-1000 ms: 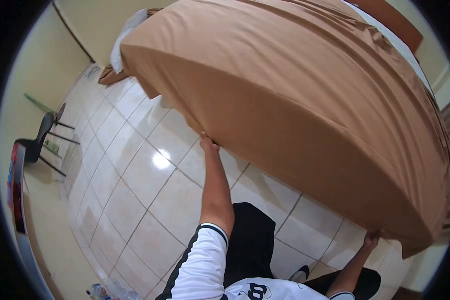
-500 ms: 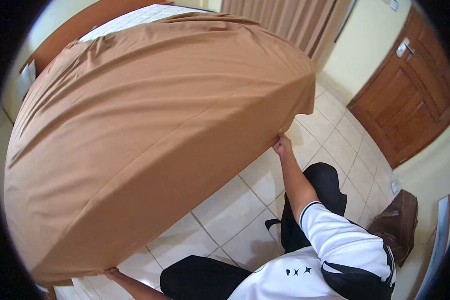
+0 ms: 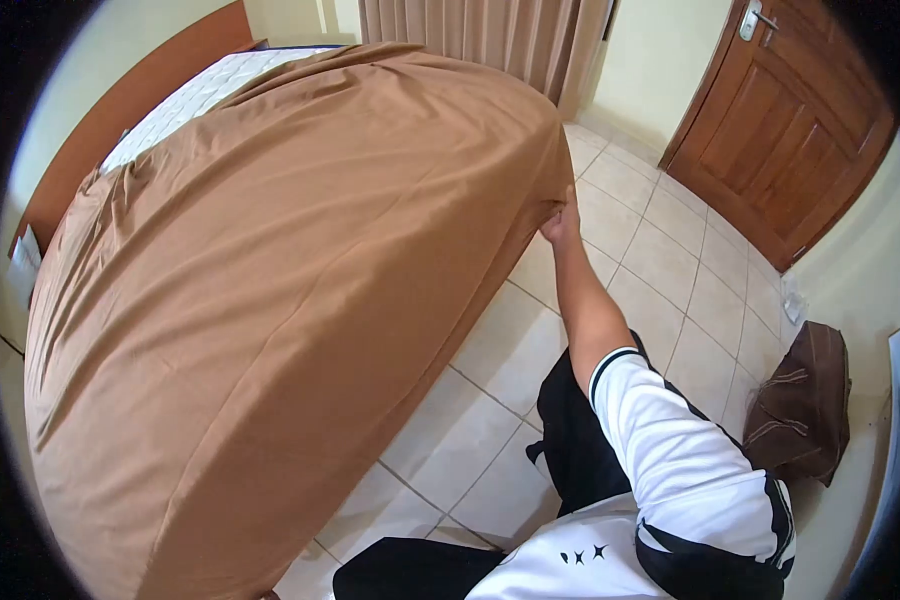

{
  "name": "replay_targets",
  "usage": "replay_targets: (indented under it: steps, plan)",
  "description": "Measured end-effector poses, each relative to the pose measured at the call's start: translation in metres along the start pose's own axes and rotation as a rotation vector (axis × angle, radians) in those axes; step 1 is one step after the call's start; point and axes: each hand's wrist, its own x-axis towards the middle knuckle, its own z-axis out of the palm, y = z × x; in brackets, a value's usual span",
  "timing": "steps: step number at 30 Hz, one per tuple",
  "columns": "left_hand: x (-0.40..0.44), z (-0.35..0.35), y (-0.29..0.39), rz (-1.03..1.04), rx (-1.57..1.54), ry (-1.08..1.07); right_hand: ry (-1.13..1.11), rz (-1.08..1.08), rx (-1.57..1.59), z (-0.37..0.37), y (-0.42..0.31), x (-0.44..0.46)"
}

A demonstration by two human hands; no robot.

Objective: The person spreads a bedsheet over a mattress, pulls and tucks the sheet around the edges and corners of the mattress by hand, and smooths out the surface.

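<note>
A wrinkled brown sheet (image 3: 300, 270) lies over the bed and hangs down its near side. My right hand (image 3: 562, 220) is closed on the sheet's edge at the right corner of the bed, where the cloth is bunched and pulled. Past the sheet's far edge, the white mattress (image 3: 195, 95) shows beside the wooden headboard (image 3: 135, 110). My left hand is not visible; the sheet's near lower end runs down to the bottom of the view.
Pale floor tiles (image 3: 460, 430) lie between the bed and my legs. A brown bag (image 3: 802, 405) stands by the right wall. At the upper right is a wooden door (image 3: 785, 125), and brown curtains (image 3: 480, 40) hang behind the bed. A white pillow (image 3: 24, 265) shows at the far left.
The view has swung right, from the chair side to the door side. My right hand has moved up to the corner with the sheet's edge; my left hand has left the view.
</note>
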Motion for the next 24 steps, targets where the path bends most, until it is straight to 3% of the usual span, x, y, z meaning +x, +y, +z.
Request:
replay_targets:
  steps: [5, 9, 10, 12, 14, 16, 17, 19, 22, 24]
  plan:
    - [-0.069, -0.033, 0.120, 0.390, 0.022, 0.101, -0.057, 0.066, -0.070, -0.008, -0.050, 0.057]
    - [-0.141, -0.044, 0.180, 0.489, -0.112, -0.081, 0.106, 0.108, -0.143, -0.040, -0.062, 0.082]
    - [-0.171, -0.046, 0.196, 0.421, -0.145, -0.157, 0.117, 0.125, -0.139, -0.043, -0.060, 0.077]
    - [-0.244, -0.055, 0.248, -0.095, -0.152, -0.288, 0.174, 0.001, -0.168, -0.040, -0.057, 0.058]
    - [-0.256, -0.048, 0.201, -0.370, -0.395, -0.770, 0.107, 0.036, -0.215, -0.059, -0.048, 0.066]
    - [-0.289, -0.031, 0.235, -1.287, -0.301, -0.521, 0.069, -0.008, -0.322, -0.066, -0.044, 0.069]
    - [-0.291, -0.031, 0.233, -1.281, -0.298, -0.524, 0.074, -0.007, -0.318, -0.071, -0.041, 0.071]
    - [-0.303, -0.024, 0.218, -1.204, -0.887, -0.922, 0.087, -0.037, -0.392, -0.077, -0.029, 0.082]
    - [-0.275, -0.007, 0.147, -1.106, -1.110, -0.945, 0.095, -0.062, -0.378, -0.082, -0.017, 0.082]
    - [-0.266, -0.008, 0.144, -1.143, -0.977, -0.813, 0.141, -0.037, -0.371, -0.078, -0.016, 0.077]
